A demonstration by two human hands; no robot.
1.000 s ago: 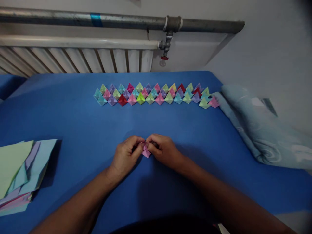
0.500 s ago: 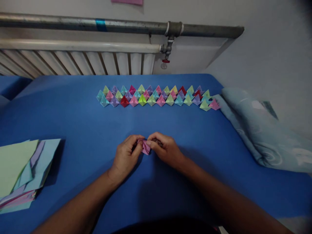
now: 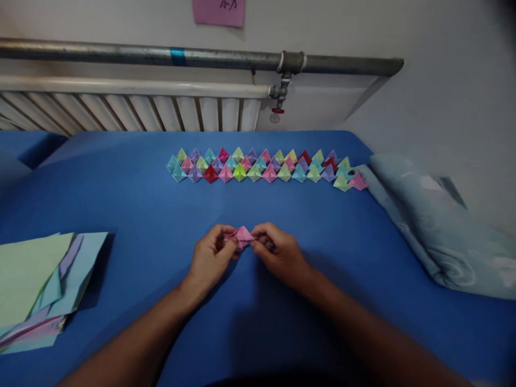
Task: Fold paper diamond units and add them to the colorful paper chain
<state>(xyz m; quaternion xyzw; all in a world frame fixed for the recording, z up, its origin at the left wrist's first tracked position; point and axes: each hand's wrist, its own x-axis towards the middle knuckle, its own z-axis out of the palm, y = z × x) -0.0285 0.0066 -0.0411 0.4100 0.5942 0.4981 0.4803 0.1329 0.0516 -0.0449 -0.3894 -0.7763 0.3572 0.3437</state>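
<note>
Between both hands is a small pink origami boat point(image 3: 243, 235) with its peak pointing up. My left hand point(image 3: 212, 257) pinches its left end between thumb and fingers. At the opposite end, the thumb and forefinger of my right hand point(image 3: 281, 252) grip the other tip. Beyond the hands stand rows of folded paper boats point(image 3: 253, 171) in blue, purple, green, pink, red and yellow. A pink boat point(image 3: 358, 181) sits at the right end of the front row, close to a folded blanket.
A blue-covered surface point(image 3: 141, 209) lies under everything. Stacked coloured paper sheets point(image 3: 36, 274) are at the left. The rolled pale blue blanket point(image 3: 419, 226) lies at the right. Behind are a white radiator point(image 3: 161, 110), a metal pipe point(image 3: 234, 58) and a red-handled valve point(image 3: 278, 110).
The pink paper between my hands now shows a raised peak, and my right hand has moved slightly right. The view has tilted up a little, showing more of the pink note.
</note>
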